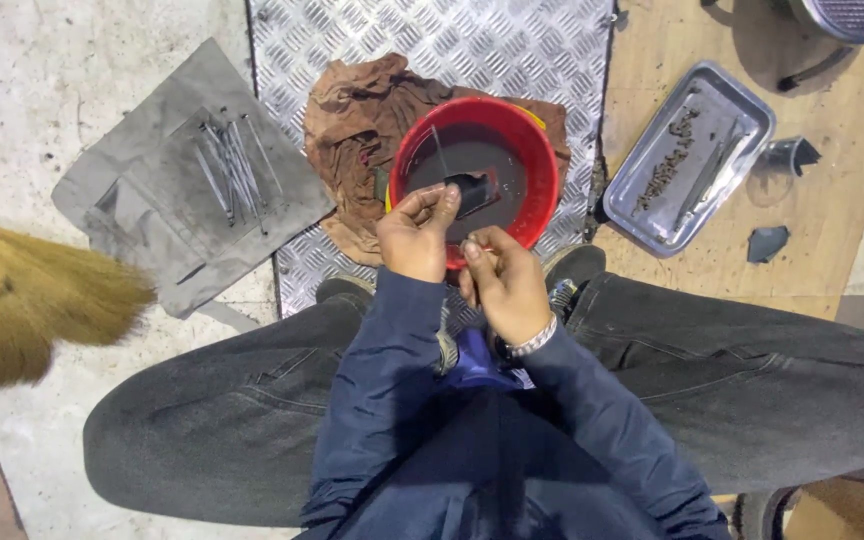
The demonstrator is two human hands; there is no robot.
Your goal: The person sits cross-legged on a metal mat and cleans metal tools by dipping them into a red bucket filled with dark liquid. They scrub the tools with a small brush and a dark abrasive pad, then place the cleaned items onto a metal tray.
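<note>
Both hands are raised together over the near rim of a red bowl (422, 130). Left hand (414, 235) has fingers pinched on a thin metal rod (438, 150) that slants up over the bowl. Right hand (505, 285), wearing a metal bracelet (534, 340), is closed with fingertips meeting just beside the left; what it grips is too small to tell. Bowl holds dark liquid with a dark rectangular part (474, 190) lying in it. Bowl rests on a brown rag (352, 120), which lies on a checker plate (452, 40).

To the left, on a grey cloth (132, 180), lies a bundle of thin rods (234, 165). A broom (32, 300) lies at the far left. To the right, a steel tray (742, 115) holds a chain (666, 165) and slim tools. Two dark fragments (767, 243) lie near the tray on a wooden board (852, 200). Person sits with knees spread, in grey trousers and blue jacket.
</note>
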